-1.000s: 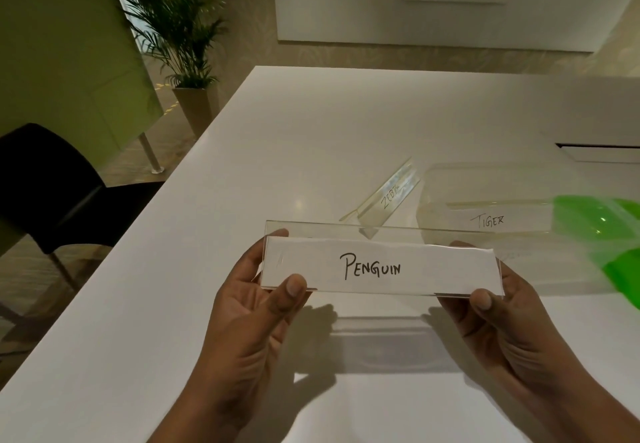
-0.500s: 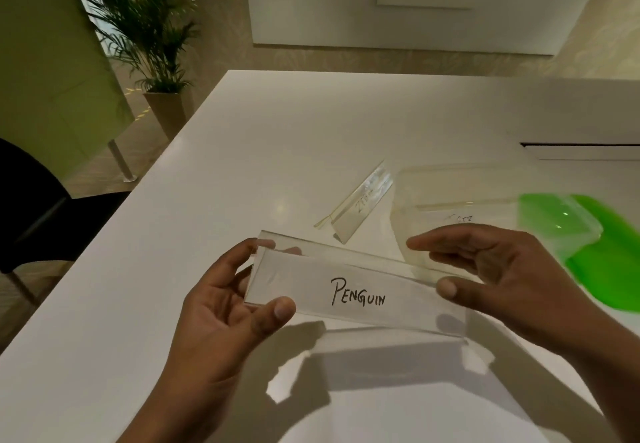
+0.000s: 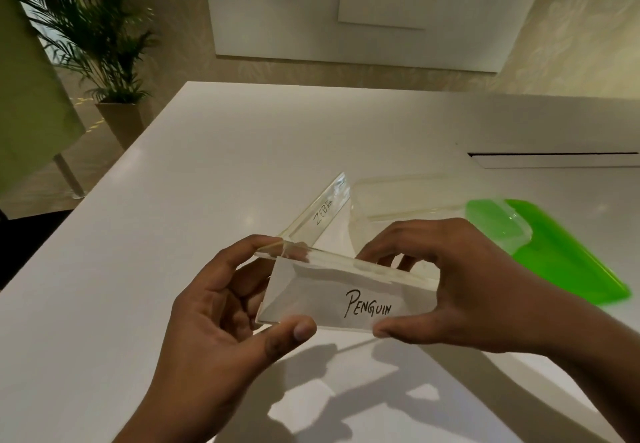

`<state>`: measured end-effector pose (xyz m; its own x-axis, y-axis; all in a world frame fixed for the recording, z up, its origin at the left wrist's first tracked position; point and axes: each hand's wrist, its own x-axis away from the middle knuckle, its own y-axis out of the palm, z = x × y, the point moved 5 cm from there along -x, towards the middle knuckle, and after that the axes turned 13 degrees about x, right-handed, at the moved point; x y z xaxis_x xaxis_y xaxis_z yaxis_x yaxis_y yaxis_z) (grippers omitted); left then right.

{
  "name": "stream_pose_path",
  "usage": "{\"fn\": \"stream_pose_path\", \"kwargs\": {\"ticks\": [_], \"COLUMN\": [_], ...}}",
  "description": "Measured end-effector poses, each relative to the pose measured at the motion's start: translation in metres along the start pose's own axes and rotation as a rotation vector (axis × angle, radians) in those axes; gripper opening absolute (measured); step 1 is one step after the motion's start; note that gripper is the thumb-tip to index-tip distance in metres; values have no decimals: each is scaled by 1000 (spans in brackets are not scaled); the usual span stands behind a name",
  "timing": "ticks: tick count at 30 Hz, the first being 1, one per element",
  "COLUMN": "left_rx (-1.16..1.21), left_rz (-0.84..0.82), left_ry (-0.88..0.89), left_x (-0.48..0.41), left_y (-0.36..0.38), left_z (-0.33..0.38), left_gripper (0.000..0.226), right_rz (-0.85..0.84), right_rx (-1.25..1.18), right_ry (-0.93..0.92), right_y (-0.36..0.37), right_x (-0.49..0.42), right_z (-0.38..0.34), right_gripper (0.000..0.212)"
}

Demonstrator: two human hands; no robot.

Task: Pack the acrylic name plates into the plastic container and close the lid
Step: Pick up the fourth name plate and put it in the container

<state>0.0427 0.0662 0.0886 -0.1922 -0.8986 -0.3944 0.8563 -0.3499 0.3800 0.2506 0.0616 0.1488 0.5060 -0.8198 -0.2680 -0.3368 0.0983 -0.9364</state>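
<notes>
Both hands hold a clear acrylic name plate [image 3: 332, 297] with a paper slip reading PENGUIN, above the white table [image 3: 194, 179]. My left hand [image 3: 225, 314] grips its left end between thumb and fingers. My right hand [image 3: 450, 283] comes over the top and pinches the plate near its middle, thumb under the lettering. A second plate marked ZEBRA [image 3: 322, 210] lies on the table behind. The clear plastic container [image 3: 408, 193] stands open just right of it, partly hidden by my right hand. Its green lid [image 3: 561, 252] lies to the right.
A slot [image 3: 554, 159] is cut into the table top at the back right. A potted palm [image 3: 104, 47] stands on the floor beyond the table's left edge, beside a green panel [image 3: 31, 103].
My right hand has let go of the plate's right end and moved left over the top to pinch it near the middle. The plate now points away from me, and the view has swung left.
</notes>
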Motion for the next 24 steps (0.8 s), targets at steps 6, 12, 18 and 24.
{"fn": "stream_pose_path", "kwargs": {"ticks": [6, 12, 18, 24], "left_rx": [12, -1, -600, -1356], "left_rz": [-26, -134, -11, -82], "left_ry": [27, 16, -43, -264], "left_x": [-4, -13, -21, -10], "left_y": [7, 4, -51, -109], "left_z": [4, 4, -26, -82], "left_gripper": [67, 108, 70, 91], "right_rz": [-28, 29, 86, -21], "right_rx": [44, 115, 150, 233], "right_ry": [-33, -66, 30, 205], "right_y": [-8, -31, -65, -59], "right_x": [-6, -17, -33, -35], "right_z": [1, 6, 52, 125], "right_gripper": [52, 53, 54, 56]}}
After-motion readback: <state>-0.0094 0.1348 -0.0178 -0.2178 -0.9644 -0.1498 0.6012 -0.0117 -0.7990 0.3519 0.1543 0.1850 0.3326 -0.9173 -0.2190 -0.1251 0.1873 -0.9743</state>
